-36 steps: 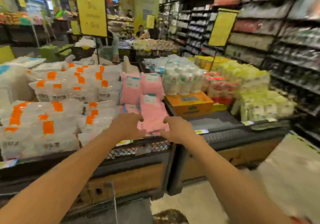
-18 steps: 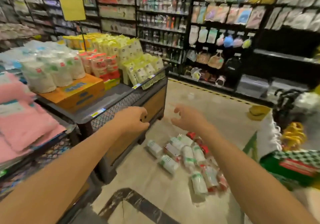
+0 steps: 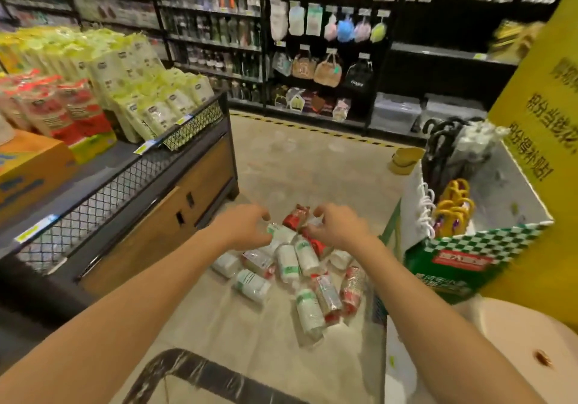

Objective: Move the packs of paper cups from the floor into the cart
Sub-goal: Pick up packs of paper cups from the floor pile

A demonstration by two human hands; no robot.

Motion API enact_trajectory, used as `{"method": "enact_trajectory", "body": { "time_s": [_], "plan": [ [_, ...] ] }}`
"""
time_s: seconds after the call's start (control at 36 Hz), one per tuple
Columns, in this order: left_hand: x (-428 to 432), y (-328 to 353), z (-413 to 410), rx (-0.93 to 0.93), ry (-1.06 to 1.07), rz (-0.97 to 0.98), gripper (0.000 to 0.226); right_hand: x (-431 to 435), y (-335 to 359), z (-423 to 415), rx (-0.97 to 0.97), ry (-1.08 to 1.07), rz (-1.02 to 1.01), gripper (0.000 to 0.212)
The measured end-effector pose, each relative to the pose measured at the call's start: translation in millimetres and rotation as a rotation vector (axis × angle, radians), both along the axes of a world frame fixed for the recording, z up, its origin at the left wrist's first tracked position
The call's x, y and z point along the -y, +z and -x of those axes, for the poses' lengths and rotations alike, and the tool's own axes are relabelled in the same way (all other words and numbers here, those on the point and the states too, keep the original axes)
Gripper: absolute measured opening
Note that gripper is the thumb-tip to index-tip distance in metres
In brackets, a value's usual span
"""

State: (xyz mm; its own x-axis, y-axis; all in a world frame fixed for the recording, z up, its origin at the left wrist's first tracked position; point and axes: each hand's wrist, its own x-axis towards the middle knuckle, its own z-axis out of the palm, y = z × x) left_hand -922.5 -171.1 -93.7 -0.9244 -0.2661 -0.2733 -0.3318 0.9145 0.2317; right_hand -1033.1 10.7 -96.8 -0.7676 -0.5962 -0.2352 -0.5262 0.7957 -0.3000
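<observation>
The packs of paper cups are lying in a loose heap on the floor, between the display bench on the left and a green checkered box on the right. Some packs are showing green print, others red; the lettering is too blurred to read.

The left hand and right hand are reaching over the far end of the heap, fingers curled and partly spread. Neither hand is visibly gripping a pack (the fingertips are overlapping the top packs, so contact cannot be told). A red pack is showing between the two hands.

The hands are covering the packs directly under them. At the bottom edge, a dark curved bar, possibly the cart handle, is cut off by the frame; the cart body is not showing. A pale round object at lower right is also cut off.
</observation>
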Motion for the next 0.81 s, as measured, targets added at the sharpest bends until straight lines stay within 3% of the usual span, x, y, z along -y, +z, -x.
{"method": "enact_trajectory", "body": {
  "time_s": [0.17, 0.44, 0.61, 0.72, 0.81],
  "plan": [
    [22, -40, 46, 0.040, -0.038, -0.024, 0.054, 16, -55, 54, 0.065, -0.038, -0.008, 0.034],
    [109, -156, 146, 0.196, -0.149, -0.144, 0.052, 71, -169, 123, 0.210, -0.232, 0.004, 0.052],
    [167, -271, 207, 0.363, -0.230, -0.175, 0.054, 96, -274, 153, 0.331, -0.440, -0.007, 0.048],
    [196, -369, 229, 0.451, -0.158, -0.211, 0.069, 103, -360, 165, 0.441, -0.560, 0.005, 0.059],
    [208, -442, 239, 0.476, -0.091, -0.238, 0.059, 105, -430, 173, 0.499, -0.653, -0.015, 0.061]
  ]
}}
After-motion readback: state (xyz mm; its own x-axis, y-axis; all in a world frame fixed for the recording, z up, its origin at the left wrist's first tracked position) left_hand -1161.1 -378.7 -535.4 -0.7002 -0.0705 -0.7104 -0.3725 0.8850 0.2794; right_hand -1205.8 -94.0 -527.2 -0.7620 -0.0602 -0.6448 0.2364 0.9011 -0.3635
